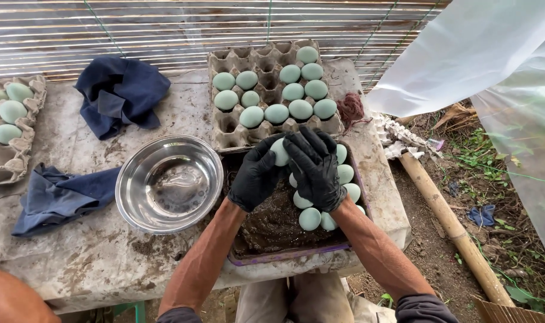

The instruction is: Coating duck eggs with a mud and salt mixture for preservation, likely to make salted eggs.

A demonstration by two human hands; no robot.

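Both my hands wear black gloves and close together around one pale blue-green egg (279, 152). My left hand (255, 177) cups it from the left, and my right hand (315, 168) covers it from the right. They hover over a dark tray (284, 254) with a purple rim, filled with dark mud. Several more eggs (310, 218) lie along the tray's right side. Just beyond stands a grey cardboard egg carton (230, 135) with several eggs (276, 113) in its cups.
A shiny metal bowl (169, 182) holding a little water sits left of the tray. Two dark blue cloths (121, 93) (60, 197) lie on the dirty table. Another carton with eggs (9, 157) is at far left. A bamboo pole (446, 218) and clear plastic sheet (500, 78) are right.
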